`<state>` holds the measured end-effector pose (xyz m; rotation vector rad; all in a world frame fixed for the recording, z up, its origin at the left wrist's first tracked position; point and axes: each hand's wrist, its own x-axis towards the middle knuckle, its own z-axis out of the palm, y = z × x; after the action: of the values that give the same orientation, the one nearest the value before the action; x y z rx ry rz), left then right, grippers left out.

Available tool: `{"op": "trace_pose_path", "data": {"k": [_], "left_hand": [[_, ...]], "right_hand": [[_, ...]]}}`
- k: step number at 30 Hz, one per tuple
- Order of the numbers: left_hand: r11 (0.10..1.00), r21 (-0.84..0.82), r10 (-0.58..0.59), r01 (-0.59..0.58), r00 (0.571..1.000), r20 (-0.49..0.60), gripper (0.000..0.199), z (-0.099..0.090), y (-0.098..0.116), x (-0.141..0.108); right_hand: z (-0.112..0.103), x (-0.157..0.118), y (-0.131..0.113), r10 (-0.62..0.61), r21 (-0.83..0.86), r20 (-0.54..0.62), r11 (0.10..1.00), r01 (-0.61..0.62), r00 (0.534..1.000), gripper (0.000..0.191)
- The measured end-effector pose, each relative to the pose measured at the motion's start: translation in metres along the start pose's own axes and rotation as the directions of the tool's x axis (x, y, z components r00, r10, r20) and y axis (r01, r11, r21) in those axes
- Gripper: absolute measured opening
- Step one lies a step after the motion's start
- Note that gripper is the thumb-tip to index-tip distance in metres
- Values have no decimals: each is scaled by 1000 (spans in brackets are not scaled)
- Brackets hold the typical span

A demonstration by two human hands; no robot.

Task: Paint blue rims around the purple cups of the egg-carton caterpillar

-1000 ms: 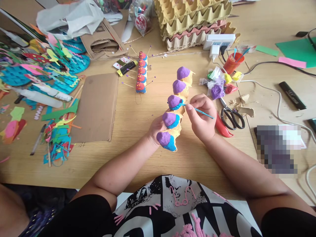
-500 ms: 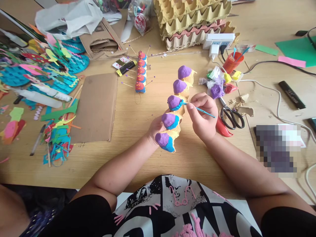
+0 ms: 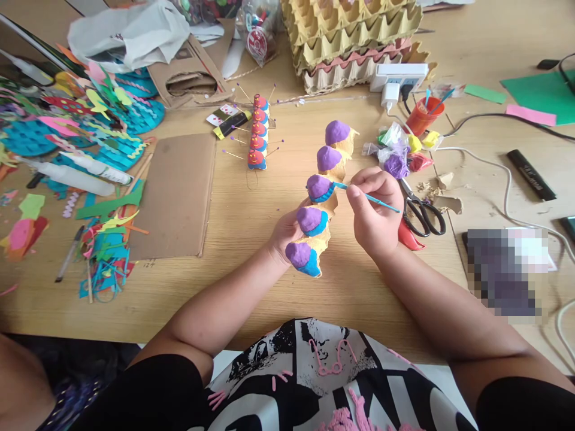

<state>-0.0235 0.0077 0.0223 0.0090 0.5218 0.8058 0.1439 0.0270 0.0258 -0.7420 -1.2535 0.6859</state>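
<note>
A strip of egg carton (image 3: pixel 342 148) with several bumps is held up over the table. Purple clay (image 3: pixel 329 158) caps every bump, and the three nearest bumps also carry blue clay (image 3: pixel 309 263) below the purple. My left hand (image 3: pixel 286 234) grips the strip from beneath its left side, its fingers partly hidden behind it. Between the thumb and fingers of my right hand (image 3: pixel 376 206) is a thin blue tool (image 3: pixel 375 200), whose tip touches the blue clay on the middle bump.
A finished-looking red and blue caterpillar (image 3: pixel 258 133) stands beyond the strip. Cardboard (image 3: pixel 177 197) and paper scraps (image 3: pixel 110 239) lie left. At right are scissors (image 3: pixel 422 212), clay bags (image 3: pixel 396 158), an orange cup (image 3: pixel 421 117) and cables. Egg trays (image 3: pixel 350 51) are stacked behind.
My right hand has shifted slightly right with the blue tool, whose tip stays at the middle bump. The strip appears slightly further right, as the whole view has shifted a little.
</note>
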Motion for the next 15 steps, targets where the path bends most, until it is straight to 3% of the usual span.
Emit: {"op": "trace_pose_path", "data": {"k": [6, 15], "left_hand": [[998, 58, 22, -22, 1000, 2, 13, 0, 0, 0], [991, 134, 22, -22, 1000, 8, 12, -16, 2, 0]], "right_hand": [[0, 0, 0, 46, -14, 16, 999, -46, 999, 42], [0, 0, 0, 44, 43, 61, 998, -47, 997, 39]]}}
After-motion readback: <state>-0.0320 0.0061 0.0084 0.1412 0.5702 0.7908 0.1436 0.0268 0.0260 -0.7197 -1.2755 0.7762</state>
